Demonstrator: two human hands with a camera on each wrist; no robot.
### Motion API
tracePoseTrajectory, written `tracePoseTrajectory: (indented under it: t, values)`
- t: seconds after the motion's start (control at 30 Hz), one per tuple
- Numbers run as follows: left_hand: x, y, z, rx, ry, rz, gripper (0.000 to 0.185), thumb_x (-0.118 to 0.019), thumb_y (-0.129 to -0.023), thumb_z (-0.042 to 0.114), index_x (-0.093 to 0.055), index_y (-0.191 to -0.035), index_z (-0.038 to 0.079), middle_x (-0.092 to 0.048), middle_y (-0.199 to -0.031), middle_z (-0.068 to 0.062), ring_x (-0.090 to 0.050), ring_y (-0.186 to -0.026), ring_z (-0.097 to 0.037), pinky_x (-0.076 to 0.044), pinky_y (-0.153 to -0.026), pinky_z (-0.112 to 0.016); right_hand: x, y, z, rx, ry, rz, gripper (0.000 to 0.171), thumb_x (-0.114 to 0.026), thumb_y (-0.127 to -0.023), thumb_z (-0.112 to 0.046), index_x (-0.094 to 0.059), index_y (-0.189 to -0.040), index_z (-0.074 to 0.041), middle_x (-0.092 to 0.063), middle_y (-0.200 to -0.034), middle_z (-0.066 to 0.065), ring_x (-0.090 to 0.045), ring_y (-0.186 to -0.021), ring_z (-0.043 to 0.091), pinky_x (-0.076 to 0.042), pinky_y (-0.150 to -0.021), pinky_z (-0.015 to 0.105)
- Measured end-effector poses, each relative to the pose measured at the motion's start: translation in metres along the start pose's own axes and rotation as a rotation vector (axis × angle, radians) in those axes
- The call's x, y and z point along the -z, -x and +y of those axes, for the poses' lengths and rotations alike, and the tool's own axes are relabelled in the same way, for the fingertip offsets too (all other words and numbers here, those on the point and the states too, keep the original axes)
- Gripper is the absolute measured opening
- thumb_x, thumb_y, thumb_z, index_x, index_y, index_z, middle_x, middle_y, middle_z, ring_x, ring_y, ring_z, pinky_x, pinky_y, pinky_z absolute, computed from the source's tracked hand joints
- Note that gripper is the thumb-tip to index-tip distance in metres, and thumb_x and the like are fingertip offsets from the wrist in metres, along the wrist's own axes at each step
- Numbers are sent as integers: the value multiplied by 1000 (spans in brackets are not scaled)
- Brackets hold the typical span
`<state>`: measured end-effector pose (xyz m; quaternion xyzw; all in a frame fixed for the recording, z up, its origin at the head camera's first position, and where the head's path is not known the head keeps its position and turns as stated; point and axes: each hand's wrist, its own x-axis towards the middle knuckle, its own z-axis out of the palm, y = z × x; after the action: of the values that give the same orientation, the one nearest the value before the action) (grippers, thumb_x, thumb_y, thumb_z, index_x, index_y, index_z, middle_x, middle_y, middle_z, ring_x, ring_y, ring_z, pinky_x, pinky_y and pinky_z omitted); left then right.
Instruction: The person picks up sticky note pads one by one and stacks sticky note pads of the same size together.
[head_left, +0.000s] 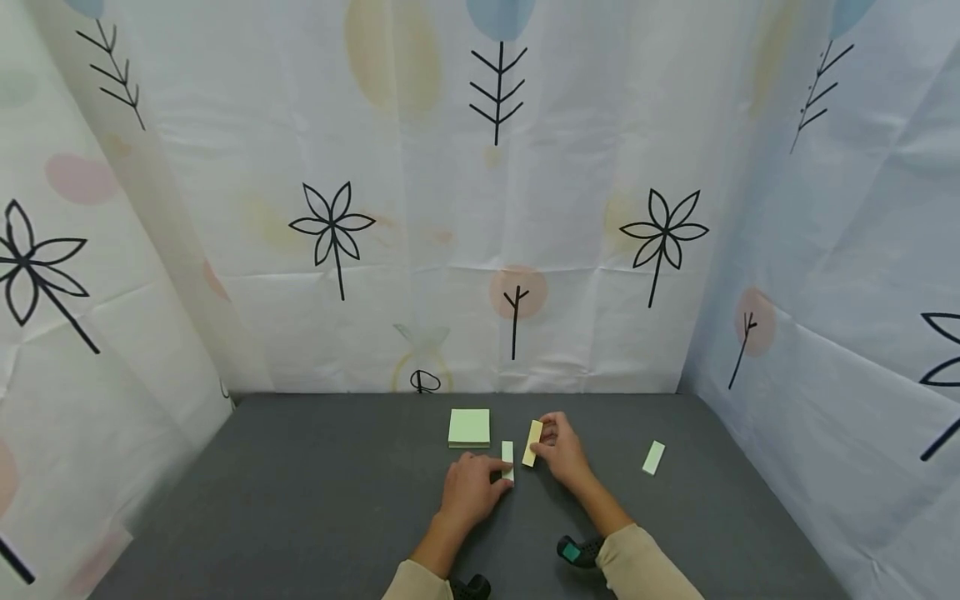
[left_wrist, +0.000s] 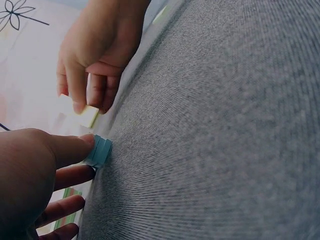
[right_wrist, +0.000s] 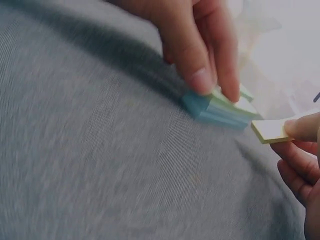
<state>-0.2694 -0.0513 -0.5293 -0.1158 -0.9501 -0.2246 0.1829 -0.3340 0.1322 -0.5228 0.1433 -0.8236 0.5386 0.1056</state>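
My left hand [head_left: 501, 475] pinches the near end of a narrow green sticky-note strip [head_left: 507, 457] that lies on the grey table [head_left: 300, 500]. In the left wrist view the thumb [left_wrist: 75, 147] presses the strip's layered edge [left_wrist: 100, 151]. In the right wrist view the left fingers [right_wrist: 200, 65] grip that strip [right_wrist: 220, 107]. Just to its right, my right hand [head_left: 543, 434] holds a narrow yellow strip [head_left: 532, 442], tilted and slightly raised. The yellow strip [right_wrist: 270, 131] sits between the right fingertips [right_wrist: 302, 129], and it shows again as the yellow strip [left_wrist: 90, 116] in the left wrist view.
A square green sticky-note pad [head_left: 468, 427] lies just behind the left hand. Another narrow green strip [head_left: 653, 457] lies apart on the right. Printed curtains [head_left: 480, 208] close in the table at the back and both sides.
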Motion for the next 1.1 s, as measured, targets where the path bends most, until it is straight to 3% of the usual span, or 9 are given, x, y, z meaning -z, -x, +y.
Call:
tracePoseTrajectory:
  t: [0.1,0.27,0.57,0.87,1.1]
  values:
    - [2,0,0,1,0,-5,24,-80,-78,34,-78,-102,29,-71,-92,8,-53,-76,-14,-43,-68,-37,-3,-5,-5,-55,-119,33,42,-72,-79,9,-50,-115,5,-62,-85,13,-64,-78,25,-50,-65,30]
    - [4,0,2,5,1,-4,23,-81,-78,32,-78,-101,28,-70,-91,8,-52,-75,-14,-43,-67,-37,-11,-12,-12,-86,-163,75,43,-73,-79,8,-50,-116,8,-63,-82,13,-64,-77,25,-48,-63,28]
    - [3,0,1,0,-11,-11,23,-79,-80,32,-78,-103,28,-70,-90,8,-51,-74,-14,-42,-67,-37,-28,-18,-11,-125,-129,78,41,-73,-80,7,-54,-116,7,-62,-79,12,-59,-71,20,-48,-61,31]
    - [1,-1,2,8,-35,-24,25,-79,-80,34,-78,-104,29,-70,-91,8,-50,-73,-14,-41,-65,-36,-32,-16,-7,-78,-62,10,40,-74,-78,8,-58,-114,5,-62,-85,15,-62,-75,25,-53,-64,37]
    - [-1,-1,2,-12,-27,35,32,-81,-78,30,-76,-109,28,-72,-93,5,-53,-73,-16,-43,-64,-36,-31,-15,-8,-81,-31,-42,42,-75,-77,8,-60,-116,5,-64,-89,17,-63,-80,29,-53,-67,38]
